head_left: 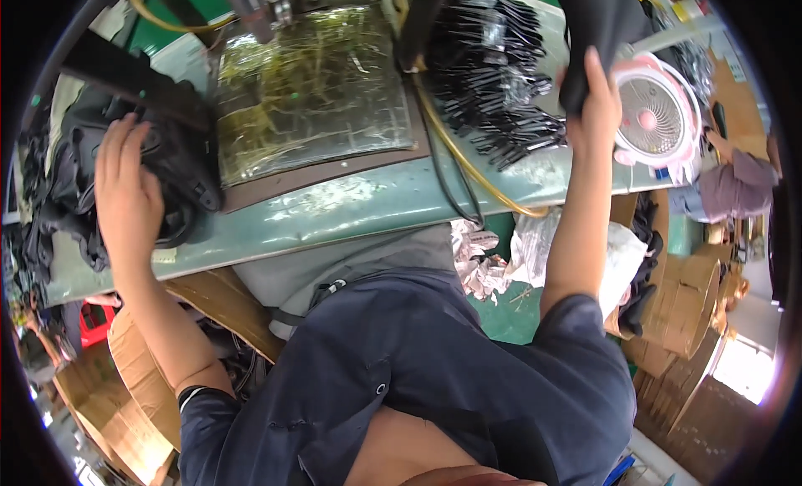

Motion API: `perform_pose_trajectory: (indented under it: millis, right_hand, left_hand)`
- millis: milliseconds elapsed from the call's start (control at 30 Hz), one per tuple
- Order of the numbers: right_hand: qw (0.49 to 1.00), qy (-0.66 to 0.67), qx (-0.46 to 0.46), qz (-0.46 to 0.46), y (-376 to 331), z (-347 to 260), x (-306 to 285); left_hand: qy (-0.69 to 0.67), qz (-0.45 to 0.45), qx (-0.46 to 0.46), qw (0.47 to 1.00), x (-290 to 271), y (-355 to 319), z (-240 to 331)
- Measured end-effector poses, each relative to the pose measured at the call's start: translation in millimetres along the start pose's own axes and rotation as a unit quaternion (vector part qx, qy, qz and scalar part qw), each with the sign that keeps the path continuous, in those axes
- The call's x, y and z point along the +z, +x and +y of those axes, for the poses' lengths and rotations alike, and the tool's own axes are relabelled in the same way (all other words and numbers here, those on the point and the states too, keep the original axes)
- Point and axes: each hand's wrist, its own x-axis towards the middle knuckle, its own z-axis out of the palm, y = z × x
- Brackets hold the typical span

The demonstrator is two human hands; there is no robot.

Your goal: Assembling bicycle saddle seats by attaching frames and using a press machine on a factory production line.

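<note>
- Pile of black, crumpled, soft-looking sheet-material pieces [67, 168]: on smooth pale-green tabletop [317, 206], betw. 9 & 10 o'clock.
- Bare left hand [129, 198], approx. 9 o'clock: laid over near side of pile, fingers nearly straight, thumb apart, not clamped on anything visible. Can't tell re contact under palm.
- Bare right hand [595, 110], approx. 2 o'clock: closed round lower end of long, black, smooth, matte piece [597, 26], one digit pointing up along it. Other fingers mostly hidden.
- Re piece in R hand: prob. light, given one-handed hold; likely bendy, matl. unclear (cloth or leather-like). Upper end cut off by view, so can't judge full length. If floppy, best held nearer mid-length.
- Re pile: prob. limp, low wt., hard to break, but apt to tangle. Best pinched by a free edge, e.g. rounded tip at L hand's 3 o'clock, one layer at a time.
- Flat, clear, wrinkled sheet w/ yellow glints [317, 93], 11 o'clock, over flat brown board [334, 173]: looks slick; prob. poor grip for anything laid on top.
- Thin, shiny black strips [464, 85], bunched at 1 o'clock: prob. slippery, easy to scatter; best gathered w/ whole hand.
</note>
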Motion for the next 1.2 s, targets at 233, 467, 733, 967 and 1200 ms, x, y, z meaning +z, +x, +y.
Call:
perform_pose_trajectory:
  millis: [233,467,733,967,1200]
  right_hand:
    - [0.871,-0.472,-0.119,-0.061,13.1,10.3,-36.7]
    - [0.684,-0.636,-0.148,-0.325,-31.6,4.4,-88.2]
    - [0.565,-0.71,-0.222,-0.357,-39.4,-24.5,-78.0]
    - [0.621,-0.636,-0.164,-0.429,-77.0,-39.1,-19.6]
    - [0.875,-0.415,-0.065,-0.239,-118.9,-70.1,-39.2]
  left_hand:
    - [0.207,-0.128,-0.048,0.969,31.8,-0.4,-72.6]
    - [0.214,-0.149,0.021,0.965,-1.0,17.0,-83.4]
    - [0.048,-0.07,0.135,0.987,-56.6,29.8,117.7]
    - [-0.2,-0.14,0.195,0.95,43.7,41.9,218.3]
    - [-0.228,-0.01,0.127,0.965,78.6,39.7,124.1]
